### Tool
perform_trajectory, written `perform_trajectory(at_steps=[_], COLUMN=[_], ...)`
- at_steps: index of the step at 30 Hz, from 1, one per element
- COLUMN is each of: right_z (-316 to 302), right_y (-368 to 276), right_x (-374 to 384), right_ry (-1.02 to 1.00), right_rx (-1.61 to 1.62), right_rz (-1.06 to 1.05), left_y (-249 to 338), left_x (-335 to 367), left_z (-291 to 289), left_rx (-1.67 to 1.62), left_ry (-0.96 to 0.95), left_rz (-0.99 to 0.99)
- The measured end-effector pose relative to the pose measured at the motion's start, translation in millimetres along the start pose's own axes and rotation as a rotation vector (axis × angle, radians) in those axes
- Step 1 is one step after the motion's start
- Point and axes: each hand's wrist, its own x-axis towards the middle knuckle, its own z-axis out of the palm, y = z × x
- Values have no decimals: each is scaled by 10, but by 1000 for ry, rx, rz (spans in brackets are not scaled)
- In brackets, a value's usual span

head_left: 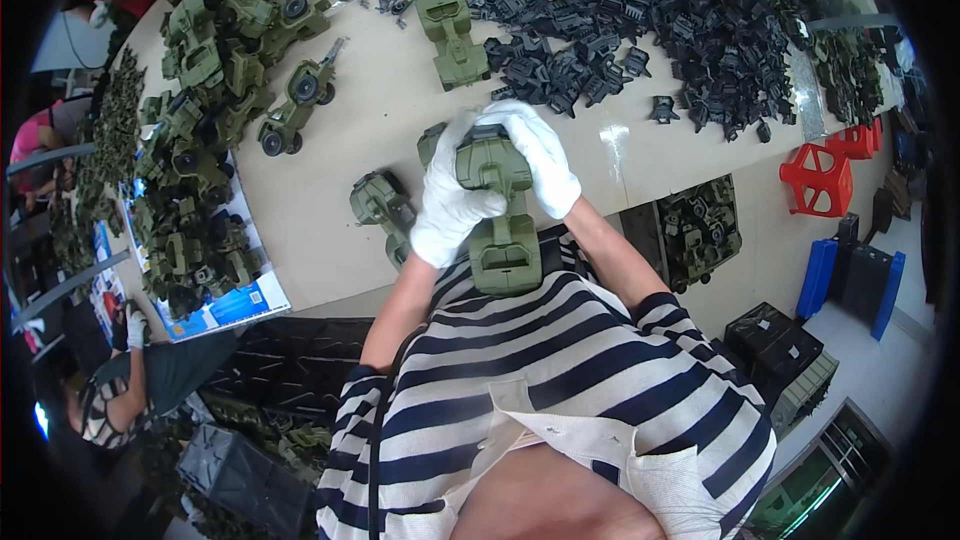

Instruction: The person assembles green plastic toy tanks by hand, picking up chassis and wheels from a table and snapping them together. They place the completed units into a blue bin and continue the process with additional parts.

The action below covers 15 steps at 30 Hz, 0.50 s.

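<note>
Both my hands wear white gloves. My left hand (450, 202) is closed round the left side of an olive-green toy vehicle body (507, 252), which I hold at the table's near edge. On its far right side, my right hand (538, 155) grips the same body, its fingertips curled over the top. Part of the body is hidden by the gloves. Beside my left wrist lies another green toy vehicle (380, 202). Beyond my hands rests a green vehicle body (452, 38); further left stands a toy vehicle with black wheels (298, 105).
Black plastic parts (640, 0) heap across the far table (330, 190). Green toy vehicles (205, 90) pile up on the left. A red stool (818, 180), a blue-sided bin (850, 285) and a black crate (775, 335) stand on the right. A co-worker (115, 400) sits at far left.
</note>
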Motion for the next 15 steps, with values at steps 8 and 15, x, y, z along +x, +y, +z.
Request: perform_trajectory(at_steps=[8, 15], right_z=[242, 364], right_y=[-191, -105], right_x=[-168, -62], right_ry=[135, 110], right_rx=[-138, -115], right_rz=[14, 99], left_y=[-59, 77], left_x=[-73, -7], left_z=[46, -61], left_rx=[204, 353], left_ry=[162, 277], left_rz=[187, 131])
